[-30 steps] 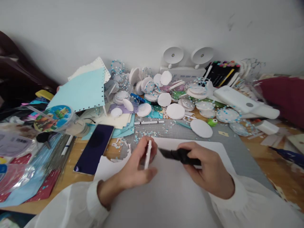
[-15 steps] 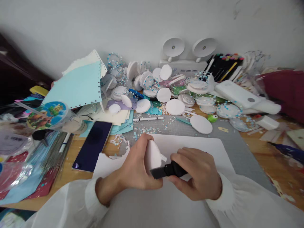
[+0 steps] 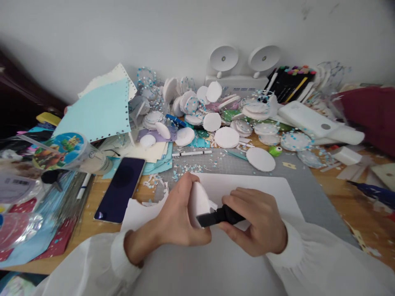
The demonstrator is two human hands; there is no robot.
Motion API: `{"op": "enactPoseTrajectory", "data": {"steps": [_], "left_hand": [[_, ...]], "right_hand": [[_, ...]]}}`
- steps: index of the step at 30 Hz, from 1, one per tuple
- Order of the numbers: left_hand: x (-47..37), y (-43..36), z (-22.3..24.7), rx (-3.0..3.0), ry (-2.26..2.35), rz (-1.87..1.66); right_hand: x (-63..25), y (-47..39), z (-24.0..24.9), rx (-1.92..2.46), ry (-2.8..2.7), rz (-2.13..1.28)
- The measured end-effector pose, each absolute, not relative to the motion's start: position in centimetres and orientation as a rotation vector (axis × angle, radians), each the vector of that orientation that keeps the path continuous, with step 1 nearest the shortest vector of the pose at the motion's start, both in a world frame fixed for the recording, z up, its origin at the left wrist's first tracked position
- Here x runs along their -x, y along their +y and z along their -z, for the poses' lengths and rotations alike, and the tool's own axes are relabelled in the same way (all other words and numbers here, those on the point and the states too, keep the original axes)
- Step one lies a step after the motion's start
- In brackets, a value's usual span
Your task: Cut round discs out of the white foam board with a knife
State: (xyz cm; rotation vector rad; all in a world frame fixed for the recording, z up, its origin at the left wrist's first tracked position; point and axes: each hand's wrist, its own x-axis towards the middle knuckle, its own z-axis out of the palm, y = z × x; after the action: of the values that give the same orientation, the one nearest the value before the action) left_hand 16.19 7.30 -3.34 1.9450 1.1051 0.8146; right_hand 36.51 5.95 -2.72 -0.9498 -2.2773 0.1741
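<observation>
My left hand [image 3: 174,216] is closed around a white disc [image 3: 197,198], foam or thick board by its look, tilted on edge with the thumb on top. A thin white strip curls off the disc's right edge. In my right hand [image 3: 256,222] is a black utility knife [image 3: 228,214], its wide dark blade lying against the disc's lower right edge. Both hands are over a large white sheet [image 3: 262,185] with a torn left corner.
A phone [image 3: 120,189] lies left of the sheet. Behind it are a white-and-black pen [image 3: 191,153], loose white discs [image 3: 261,159] and paper scraps. A plastic cup [image 3: 70,152] lies at left. Black markers [image 3: 291,86] stand by a twin-headed lamp [image 3: 237,84].
The knife blade has moved slightly upward along the disc's edge, with my right hand shifting up a little. My left hand keeps its hold on the disc.
</observation>
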Motion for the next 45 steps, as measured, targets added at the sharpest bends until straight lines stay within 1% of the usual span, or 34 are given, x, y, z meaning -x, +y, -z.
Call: {"op": "enactPoseTrajectory", "data": {"steps": [19,30,45], "left_hand": [[-16.2,7.1,2.8,-1.885,1.0,-0.747],[-16.5,7.0,2.9,-1.96,1.015,-0.71],[-16.1,7.3,2.7,-1.976,0.961,-0.733]], "right_hand": [[-36.7,6.2,2.8,0.974,-2.215,-0.209],[-36.5,5.9,2.7,0.892,-2.256,-0.362],[-37.2,6.5,2.4,0.928,-2.254,-0.305]]}}
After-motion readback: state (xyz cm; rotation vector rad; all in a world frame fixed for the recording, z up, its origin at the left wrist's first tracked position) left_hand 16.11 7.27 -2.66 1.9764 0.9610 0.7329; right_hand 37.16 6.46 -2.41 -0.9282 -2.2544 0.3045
